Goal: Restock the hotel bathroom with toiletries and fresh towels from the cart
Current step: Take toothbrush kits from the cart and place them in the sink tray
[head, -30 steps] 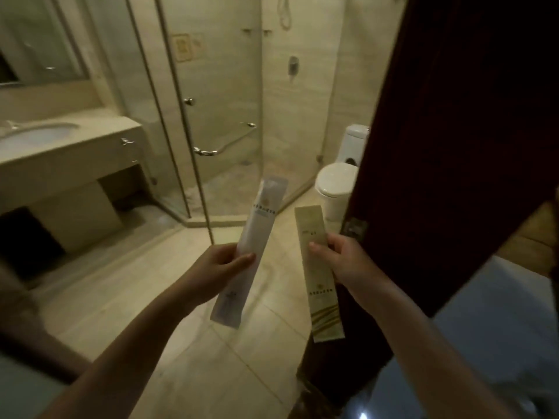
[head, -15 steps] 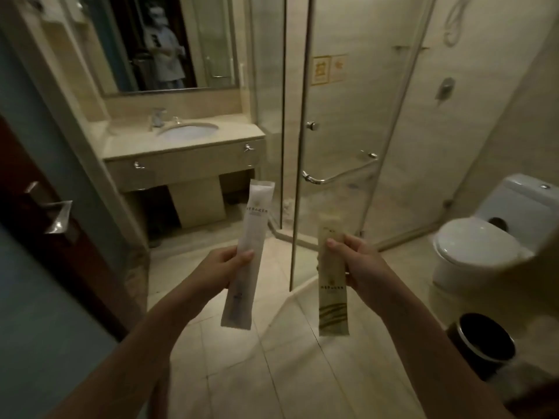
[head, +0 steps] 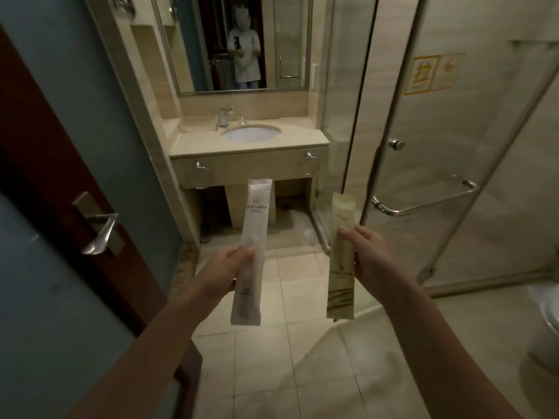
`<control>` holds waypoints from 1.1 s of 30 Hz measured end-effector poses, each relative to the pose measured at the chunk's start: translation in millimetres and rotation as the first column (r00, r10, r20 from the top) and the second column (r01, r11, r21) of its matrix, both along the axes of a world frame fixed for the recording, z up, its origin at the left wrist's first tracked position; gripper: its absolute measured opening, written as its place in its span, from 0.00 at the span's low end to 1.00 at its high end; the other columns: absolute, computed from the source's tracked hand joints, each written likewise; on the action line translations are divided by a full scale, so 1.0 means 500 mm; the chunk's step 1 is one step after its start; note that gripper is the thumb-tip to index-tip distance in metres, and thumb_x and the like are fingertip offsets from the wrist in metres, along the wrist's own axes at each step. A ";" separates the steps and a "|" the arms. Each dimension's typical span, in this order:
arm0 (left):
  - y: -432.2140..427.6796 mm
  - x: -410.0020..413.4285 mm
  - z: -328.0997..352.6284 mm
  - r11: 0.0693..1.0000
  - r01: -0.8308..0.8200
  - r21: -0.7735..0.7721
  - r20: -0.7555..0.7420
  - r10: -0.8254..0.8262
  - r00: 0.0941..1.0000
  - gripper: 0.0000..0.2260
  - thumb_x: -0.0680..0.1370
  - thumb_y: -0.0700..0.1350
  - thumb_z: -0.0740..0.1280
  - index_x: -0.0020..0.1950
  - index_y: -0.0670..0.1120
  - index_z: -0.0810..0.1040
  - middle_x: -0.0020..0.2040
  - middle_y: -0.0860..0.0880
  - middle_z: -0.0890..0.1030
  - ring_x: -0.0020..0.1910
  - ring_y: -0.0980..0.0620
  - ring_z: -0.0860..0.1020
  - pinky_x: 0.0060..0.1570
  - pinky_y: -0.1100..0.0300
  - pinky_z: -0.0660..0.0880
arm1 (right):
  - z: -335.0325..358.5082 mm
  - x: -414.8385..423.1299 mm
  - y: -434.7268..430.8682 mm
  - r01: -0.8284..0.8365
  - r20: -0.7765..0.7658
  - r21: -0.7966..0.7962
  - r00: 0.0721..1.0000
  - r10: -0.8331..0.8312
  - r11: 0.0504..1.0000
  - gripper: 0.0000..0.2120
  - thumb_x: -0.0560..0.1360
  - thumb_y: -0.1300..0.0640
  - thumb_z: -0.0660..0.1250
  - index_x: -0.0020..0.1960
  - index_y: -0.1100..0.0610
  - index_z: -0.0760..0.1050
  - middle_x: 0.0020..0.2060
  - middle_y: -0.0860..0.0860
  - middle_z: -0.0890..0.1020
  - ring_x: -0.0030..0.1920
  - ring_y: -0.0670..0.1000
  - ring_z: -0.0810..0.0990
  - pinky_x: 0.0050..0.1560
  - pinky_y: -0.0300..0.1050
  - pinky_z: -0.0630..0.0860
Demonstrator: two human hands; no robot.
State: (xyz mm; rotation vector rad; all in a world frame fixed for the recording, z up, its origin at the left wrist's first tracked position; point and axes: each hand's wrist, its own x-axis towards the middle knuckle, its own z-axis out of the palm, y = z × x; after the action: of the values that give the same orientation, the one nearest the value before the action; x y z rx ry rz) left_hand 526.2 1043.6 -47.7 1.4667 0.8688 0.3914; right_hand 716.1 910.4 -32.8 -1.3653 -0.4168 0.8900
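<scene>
My left hand (head: 225, 269) pinches a long white toiletry packet (head: 253, 231) near its middle and holds it upright. A long cream packet with green stripes at its bottom (head: 341, 285) stands upright in my right hand (head: 367, 252), gripped at about mid-length. Both packets hang in the air over the tiled floor, about a hand's width apart. Straight ahead stands the beige vanity counter (head: 305, 137) with its oval sink (head: 250, 133) and chrome tap (head: 223, 115). No towels or cart are in view.
The dark wooden door (head: 45, 152) with a metal lever handle (head: 99, 231) stands open at my left. A glass shower enclosure (head: 438, 146) with a chrome bar (head: 423, 204) fills the right. A toilet (head: 544, 322) shows at the right edge. A mirror (head: 242, 43) hangs above the sink.
My view has swung left, so the vanity and mirror now sit straight ahead and closer. The toilet has slid to the right edge. Both hands keep their packets.
</scene>
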 end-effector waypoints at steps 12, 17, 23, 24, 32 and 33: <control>0.434 0.095 0.019 0.985 -0.156 -0.076 0.063 0.161 0.985 0.11 0.80 0.46 0.59 0.56 0.42 0.75 0.44 0.46 0.76 0.42 0.50 0.75 0.38 0.58 0.71 | 0.004 0.130 0.423 -0.100 -0.029 -0.007 0.995 0.100 0.995 0.13 0.80 0.56 0.58 0.61 0.60 0.72 0.48 0.59 0.76 0.51 0.59 0.77 0.48 0.54 0.76; 0.568 0.158 0.017 0.985 -0.160 -0.069 0.071 0.164 0.984 0.11 0.79 0.47 0.59 0.56 0.43 0.75 0.46 0.46 0.76 0.43 0.49 0.75 0.39 0.57 0.72 | 0.000 0.191 0.555 -0.059 -0.026 -0.052 0.998 0.058 0.997 0.10 0.80 0.57 0.58 0.56 0.58 0.74 0.47 0.56 0.78 0.47 0.55 0.77 0.42 0.49 0.74; 0.704 0.262 -0.008 0.975 -0.187 -0.123 0.091 0.199 0.976 0.12 0.80 0.47 0.59 0.60 0.43 0.74 0.50 0.45 0.77 0.48 0.48 0.76 0.43 0.56 0.74 | -0.017 0.285 0.727 -0.072 -0.019 -0.063 0.997 0.071 0.995 0.08 0.80 0.57 0.58 0.51 0.55 0.75 0.43 0.55 0.79 0.44 0.52 0.77 0.40 0.46 0.73; 0.724 0.284 -0.012 0.973 -0.192 -0.129 0.093 0.205 0.974 0.11 0.80 0.47 0.59 0.58 0.44 0.74 0.50 0.45 0.77 0.48 0.48 0.76 0.44 0.55 0.74 | -0.023 0.306 0.757 -0.080 -0.010 -0.063 0.997 0.080 0.995 0.08 0.80 0.57 0.58 0.51 0.55 0.76 0.43 0.55 0.79 0.43 0.52 0.77 0.40 0.46 0.74; 0.928 0.465 -0.016 0.923 -0.333 -0.193 0.086 0.354 0.931 0.06 0.80 0.46 0.60 0.52 0.47 0.75 0.50 0.44 0.77 0.50 0.46 0.77 0.53 0.49 0.74 | -0.052 0.498 1.030 -0.195 -0.056 -0.019 0.979 0.194 0.981 0.09 0.79 0.57 0.60 0.56 0.56 0.77 0.44 0.54 0.81 0.44 0.53 0.78 0.40 0.48 0.75; 0.955 0.484 -0.017 0.918 -0.349 -0.189 0.073 0.367 0.927 0.06 0.80 0.46 0.60 0.52 0.47 0.75 0.51 0.44 0.77 0.50 0.45 0.76 0.54 0.48 0.74 | -0.051 0.520 1.067 -0.212 -0.052 -0.010 0.976 0.211 0.977 0.09 0.79 0.57 0.60 0.56 0.56 0.77 0.43 0.54 0.81 0.44 0.53 0.79 0.40 0.48 0.74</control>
State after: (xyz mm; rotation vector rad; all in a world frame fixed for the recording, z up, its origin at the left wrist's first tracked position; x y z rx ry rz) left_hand 768.2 1521.1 -56.1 1.1138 1.0603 0.6458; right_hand 976.2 1443.8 -58.4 -1.3264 -0.5241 1.1023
